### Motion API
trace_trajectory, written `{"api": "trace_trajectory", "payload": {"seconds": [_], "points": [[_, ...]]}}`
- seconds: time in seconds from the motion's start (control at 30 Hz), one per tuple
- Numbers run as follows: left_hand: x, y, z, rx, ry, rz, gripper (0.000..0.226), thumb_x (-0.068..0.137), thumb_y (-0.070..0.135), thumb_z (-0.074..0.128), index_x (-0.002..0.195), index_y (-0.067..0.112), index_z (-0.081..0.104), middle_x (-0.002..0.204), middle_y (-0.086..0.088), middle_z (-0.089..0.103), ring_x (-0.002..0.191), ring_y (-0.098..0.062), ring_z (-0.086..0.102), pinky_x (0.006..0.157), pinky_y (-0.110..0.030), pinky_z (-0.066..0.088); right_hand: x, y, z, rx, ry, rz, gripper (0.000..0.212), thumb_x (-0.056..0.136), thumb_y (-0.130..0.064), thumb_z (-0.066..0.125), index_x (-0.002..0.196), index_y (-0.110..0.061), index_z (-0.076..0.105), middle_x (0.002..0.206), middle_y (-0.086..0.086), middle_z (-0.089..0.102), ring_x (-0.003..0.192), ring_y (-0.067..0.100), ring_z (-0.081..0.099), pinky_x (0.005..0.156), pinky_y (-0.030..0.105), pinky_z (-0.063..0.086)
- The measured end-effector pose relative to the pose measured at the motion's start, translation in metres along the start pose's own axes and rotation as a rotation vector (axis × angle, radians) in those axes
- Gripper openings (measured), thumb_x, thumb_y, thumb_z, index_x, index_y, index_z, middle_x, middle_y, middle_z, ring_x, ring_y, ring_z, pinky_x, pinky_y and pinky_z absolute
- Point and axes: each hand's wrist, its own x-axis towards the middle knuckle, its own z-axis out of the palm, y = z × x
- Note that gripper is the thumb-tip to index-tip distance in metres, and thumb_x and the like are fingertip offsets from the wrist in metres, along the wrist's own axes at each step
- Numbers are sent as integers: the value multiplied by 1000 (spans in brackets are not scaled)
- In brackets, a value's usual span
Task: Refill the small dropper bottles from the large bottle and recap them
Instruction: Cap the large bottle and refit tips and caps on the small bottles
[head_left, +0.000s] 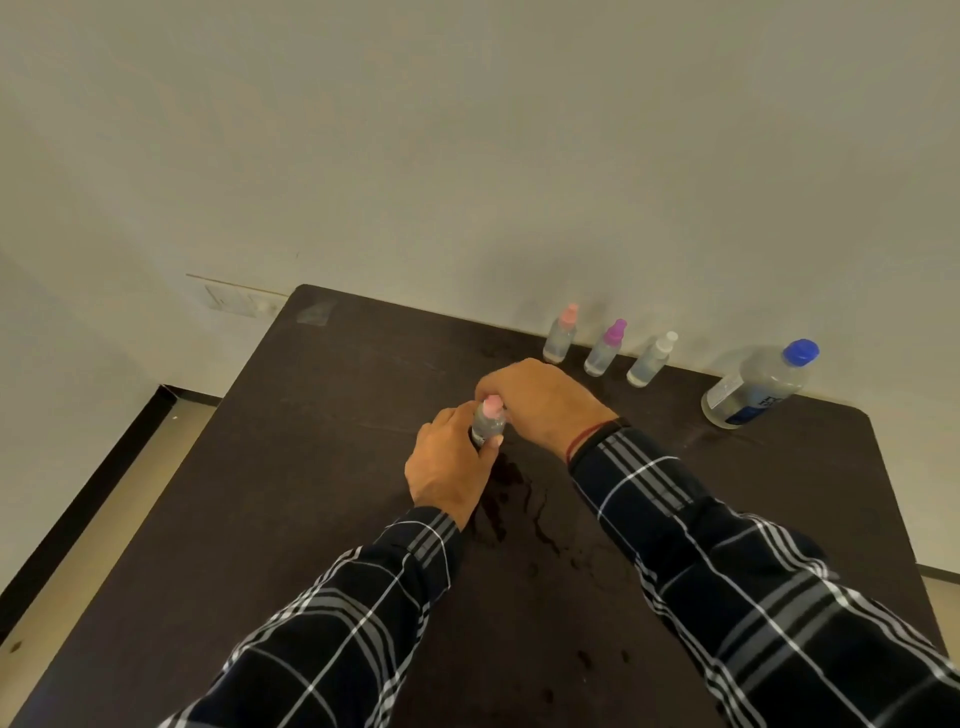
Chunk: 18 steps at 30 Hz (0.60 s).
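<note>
My left hand (449, 467) wraps around the body of a small clear dropper bottle (487, 427) standing near the middle of the dark table (311, 467). My right hand (540, 402) reaches over from the right, its fingers closed on the bottle's pink cap (491, 406). Three other small dropper bottles stand upright along the far edge: one with a pink cap (561, 335), one with a purple cap (605, 348) and one with a white cap (652, 359). The large clear bottle (756, 387) with a blue cap stands at the far right, closed.
Wet spill marks (524, 514) spread on the table just in front of my hands, with smaller drops nearer the front edge. A wall runs right behind the table. The floor shows past the table's left edge.
</note>
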Motion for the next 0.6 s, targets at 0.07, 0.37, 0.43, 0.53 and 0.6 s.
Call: {"api": "trace_trajectory", "payload": {"seconds": [0.07,0.37,0.43,0.53,0.6], "points": [[2,-1,0,3,-33,7,48,86,47,66,130,35,50,125,7,59,112,-19,57,85,-40,50,3,-4,2,-42,49,76,20,95,-29,61,110,-17,68,101,6,69,96,25,67,89,40,55],[3,-1,1,-6,-37,3,50,86,45,67,132,33,50,126,4,59,113,-21,58,85,-39,49,-1,2,3,-1,59,-9,27,94,-27,64,120,-23,58,111,4,65,102,25,64,90,40,54],[2,-1,0,3,-23,3,49,86,46,67,131,33,51,124,4,59,112,-21,58,83,-37,48,3,1,0,-35,7,-2,19,96,-24,59,114,-20,65,107,6,68,99,24,65,93,40,54],[3,-3,1,12,-37,17,48,87,48,66,129,33,52,124,5,59,111,-21,58,83,-38,49,3,3,8,-108,155,67,29,97,-41,52,93,-17,67,86,2,68,82,21,66,80,40,57],[4,-3,1,7,-63,1,47,87,47,66,129,32,51,124,4,59,111,-22,58,84,-39,50,0,0,19,-119,221,126,47,96,-56,44,73,-18,59,69,-2,60,71,20,65,67,37,55]]}}
